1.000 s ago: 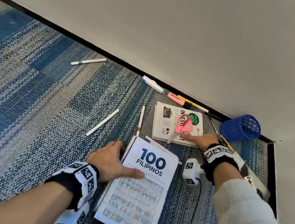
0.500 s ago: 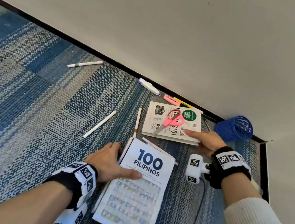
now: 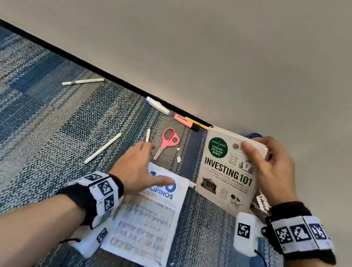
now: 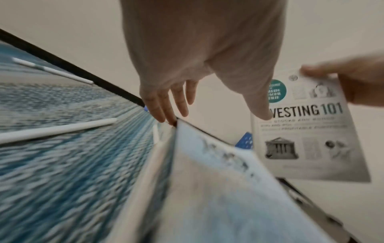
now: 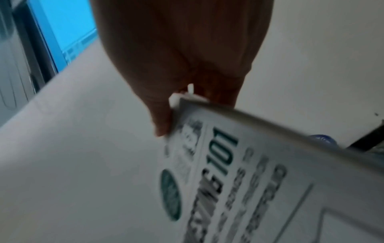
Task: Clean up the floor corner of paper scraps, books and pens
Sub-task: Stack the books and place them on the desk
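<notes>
The books are being gathered. The right hand pinches the Investing 101 book by its top corner, lifted at centre right. The left hand, fingers relaxed, rests on the 100 Filipinos book on the carpet, lower centre. Next, I judge, stack one on the other; pens and scraps remain.

blue pen cup mostly hidden behind held book

The right hand is raised, with the thumb across the front cover of a book and the fingers curled behind its top corner. The left hand is extended forward, palm down, fingers straight and spread.
</notes>
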